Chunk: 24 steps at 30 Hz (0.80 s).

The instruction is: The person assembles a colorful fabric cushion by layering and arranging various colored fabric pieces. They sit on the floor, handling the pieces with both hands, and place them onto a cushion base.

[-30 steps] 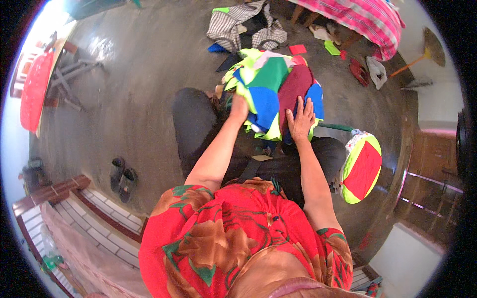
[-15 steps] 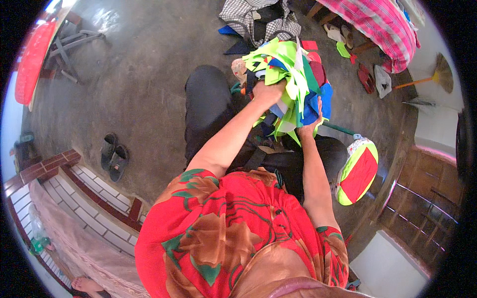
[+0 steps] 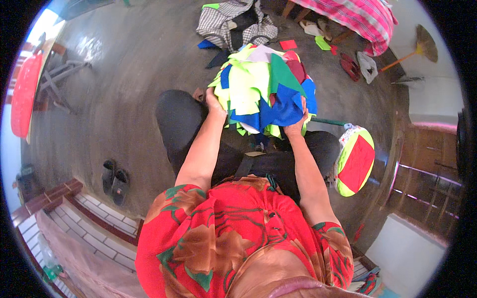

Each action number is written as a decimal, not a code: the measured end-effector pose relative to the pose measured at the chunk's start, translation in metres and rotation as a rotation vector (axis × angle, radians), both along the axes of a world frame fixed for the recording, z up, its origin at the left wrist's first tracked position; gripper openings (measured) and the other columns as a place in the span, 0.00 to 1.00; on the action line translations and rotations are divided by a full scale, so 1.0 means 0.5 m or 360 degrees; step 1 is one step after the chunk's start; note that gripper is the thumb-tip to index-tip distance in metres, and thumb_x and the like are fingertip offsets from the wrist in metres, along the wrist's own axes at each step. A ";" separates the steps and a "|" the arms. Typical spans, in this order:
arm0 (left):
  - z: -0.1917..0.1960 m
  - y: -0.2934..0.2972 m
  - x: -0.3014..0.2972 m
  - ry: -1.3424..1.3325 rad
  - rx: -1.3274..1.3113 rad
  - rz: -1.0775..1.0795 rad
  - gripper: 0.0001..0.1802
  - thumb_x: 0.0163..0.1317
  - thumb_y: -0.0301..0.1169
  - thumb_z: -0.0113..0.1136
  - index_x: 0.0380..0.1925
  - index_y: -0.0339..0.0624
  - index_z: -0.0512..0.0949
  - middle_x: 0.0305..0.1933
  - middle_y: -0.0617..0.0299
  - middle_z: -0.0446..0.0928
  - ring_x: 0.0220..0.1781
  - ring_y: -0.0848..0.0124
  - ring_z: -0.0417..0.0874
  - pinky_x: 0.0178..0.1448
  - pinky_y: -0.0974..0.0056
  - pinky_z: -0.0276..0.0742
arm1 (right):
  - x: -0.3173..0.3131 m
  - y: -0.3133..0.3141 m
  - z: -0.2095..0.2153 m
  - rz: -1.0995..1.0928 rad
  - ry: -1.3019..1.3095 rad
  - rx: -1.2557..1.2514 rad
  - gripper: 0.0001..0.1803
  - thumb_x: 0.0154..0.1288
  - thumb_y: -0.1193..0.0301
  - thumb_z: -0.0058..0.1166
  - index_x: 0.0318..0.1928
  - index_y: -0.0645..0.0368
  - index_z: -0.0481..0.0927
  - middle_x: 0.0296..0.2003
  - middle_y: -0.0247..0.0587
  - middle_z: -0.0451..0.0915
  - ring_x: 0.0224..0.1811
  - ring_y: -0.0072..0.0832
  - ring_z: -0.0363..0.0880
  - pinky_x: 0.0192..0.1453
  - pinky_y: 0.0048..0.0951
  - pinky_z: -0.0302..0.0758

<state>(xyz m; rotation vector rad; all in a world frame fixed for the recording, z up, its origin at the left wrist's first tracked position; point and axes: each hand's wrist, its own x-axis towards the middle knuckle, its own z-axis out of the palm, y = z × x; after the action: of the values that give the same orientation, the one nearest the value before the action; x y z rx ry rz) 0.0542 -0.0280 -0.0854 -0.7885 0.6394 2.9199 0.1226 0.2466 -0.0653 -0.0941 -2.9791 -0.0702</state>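
Note:
A large heap of fabric scraps (image 3: 248, 89) in neon yellow, blue, green, maroon and white sits in front of my knees. Both hands clasp it from its sides. My left hand (image 3: 214, 103) grips the left edge, its fingertips partly hidden by cloth. On the right side, my right hand (image 3: 297, 120) presses against the blue pieces, fingers pointing up along them. What lies under the heap is hidden.
By my right knee is a round neon-yellow cloth piece with a red patch (image 3: 358, 161), near a green rod (image 3: 328, 121). A checkered cloth bag (image 3: 216, 22) lies beyond the heap. Dark slippers (image 3: 114, 181) are at left; a broom (image 3: 425, 47) leans far right.
My left hand has moved from the top of the heap to its left side. The scraps now look more spread and gathered between both hands. My view has shifted slightly.

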 end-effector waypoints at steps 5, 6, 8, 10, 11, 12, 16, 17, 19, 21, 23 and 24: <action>-0.088 0.006 -0.007 -0.0202 -0.0037 -0.0134 0.34 0.65 0.55 0.32 0.59 0.41 0.69 0.57 0.52 0.74 0.56 0.53 0.77 0.60 0.50 0.72 | 0.001 0.002 0.004 0.0004 0.0050 -0.0057 0.38 0.59 0.48 0.45 0.68 0.50 0.60 0.72 0.46 0.46 0.75 0.43 0.38 0.72 0.51 0.36; -0.107 0.012 -0.010 -0.0189 0.0053 -0.0170 0.35 0.65 0.56 0.33 0.59 0.42 0.69 0.57 0.53 0.74 0.56 0.53 0.77 0.60 0.50 0.72 | 0.000 0.016 -0.013 0.0025 0.0104 -0.0024 0.37 0.58 0.47 0.47 0.67 0.48 0.63 0.72 0.47 0.47 0.75 0.43 0.39 0.72 0.51 0.37; -0.040 0.026 -0.010 0.0117 0.0099 -0.0366 0.27 0.68 0.49 0.39 0.58 0.43 0.70 0.55 0.55 0.76 0.53 0.58 0.78 0.56 0.54 0.77 | 0.001 0.026 -0.020 0.0089 0.0255 -0.0336 0.36 0.57 0.48 0.49 0.65 0.48 0.65 0.70 0.49 0.50 0.75 0.44 0.40 0.71 0.55 0.38; 0.012 0.027 -0.018 0.0249 0.0181 -0.0475 0.26 0.69 0.48 0.40 0.58 0.43 0.69 0.55 0.55 0.76 0.52 0.59 0.78 0.56 0.55 0.77 | 0.001 0.006 0.022 0.0016 0.0114 -0.0272 0.37 0.56 0.48 0.50 0.64 0.50 0.66 0.69 0.50 0.52 0.74 0.45 0.42 0.70 0.58 0.39; 0.034 0.025 -0.022 0.0300 0.0240 -0.0523 0.26 0.69 0.48 0.40 0.58 0.43 0.69 0.55 0.56 0.76 0.52 0.59 0.78 0.55 0.56 0.77 | -0.002 -0.011 0.053 -0.0006 0.0041 -0.0243 0.37 0.56 0.48 0.51 0.64 0.51 0.67 0.69 0.50 0.53 0.74 0.46 0.44 0.69 0.59 0.39; 0.055 0.022 -0.023 0.0346 0.0295 -0.0561 0.26 0.69 0.48 0.41 0.59 0.44 0.69 0.55 0.56 0.76 0.52 0.60 0.78 0.55 0.56 0.77 | -0.008 -0.024 0.076 0.0061 0.0146 -0.0246 0.37 0.56 0.48 0.51 0.64 0.51 0.67 0.68 0.51 0.54 0.73 0.46 0.45 0.68 0.60 0.40; 0.107 0.036 -0.046 0.0447 0.0365 -0.0691 0.25 0.70 0.47 0.42 0.59 0.44 0.69 0.55 0.58 0.76 0.51 0.61 0.79 0.54 0.58 0.77 | -0.032 -0.108 0.162 0.0129 0.0255 -0.0196 0.32 0.58 0.53 0.50 0.62 0.50 0.68 0.64 0.52 0.62 0.69 0.48 0.53 0.68 0.60 0.41; 0.113 0.038 -0.043 0.0460 0.0307 -0.0688 0.24 0.70 0.47 0.42 0.59 0.44 0.69 0.55 0.58 0.76 0.51 0.62 0.79 0.54 0.58 0.77 | -0.039 -0.130 0.152 0.0160 0.0190 -0.0357 0.31 0.58 0.57 0.49 0.62 0.53 0.68 0.64 0.53 0.61 0.69 0.48 0.54 0.69 0.58 0.43; 0.121 0.038 -0.041 0.0476 0.0075 -0.0632 0.24 0.70 0.46 0.45 0.59 0.44 0.68 0.55 0.59 0.76 0.52 0.64 0.78 0.56 0.59 0.76 | -0.054 -0.172 0.116 0.0240 0.0063 -0.0690 0.28 0.59 0.64 0.46 0.61 0.60 0.68 0.65 0.53 0.61 0.67 0.47 0.57 0.70 0.53 0.47; 0.117 0.038 -0.024 0.0387 -0.0074 -0.0495 0.26 0.70 0.46 0.45 0.61 0.44 0.67 0.57 0.59 0.74 0.55 0.64 0.77 0.59 0.59 0.73 | -0.072 -0.203 0.141 0.0633 -0.0132 -0.0395 0.27 0.61 0.73 0.42 0.62 0.68 0.64 0.63 0.53 0.61 0.68 0.43 0.57 0.72 0.47 0.52; 0.089 0.022 -0.009 0.0306 -0.0050 -0.0343 0.30 0.69 0.51 0.42 0.62 0.42 0.66 0.60 0.57 0.72 0.58 0.61 0.75 0.62 0.57 0.71 | -0.087 -0.213 0.157 0.0624 -0.0123 -0.0337 0.21 0.60 0.75 0.42 0.55 0.65 0.71 0.61 0.51 0.66 0.63 0.41 0.65 0.67 0.45 0.59; 0.061 0.005 -0.010 0.0314 0.0012 -0.0301 0.32 0.68 0.54 0.41 0.61 0.41 0.66 0.61 0.55 0.72 0.59 0.58 0.75 0.62 0.54 0.72 | -0.090 -0.210 0.188 0.0691 -0.0161 -0.0301 0.19 0.60 0.75 0.43 0.52 0.63 0.75 0.58 0.50 0.70 0.60 0.41 0.69 0.64 0.43 0.63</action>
<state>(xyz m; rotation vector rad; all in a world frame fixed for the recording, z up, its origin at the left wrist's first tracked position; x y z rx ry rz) 0.0492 -0.0255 -0.0551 -0.4158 0.6753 2.8438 0.0776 0.1415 0.0286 0.5468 -3.0211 0.2657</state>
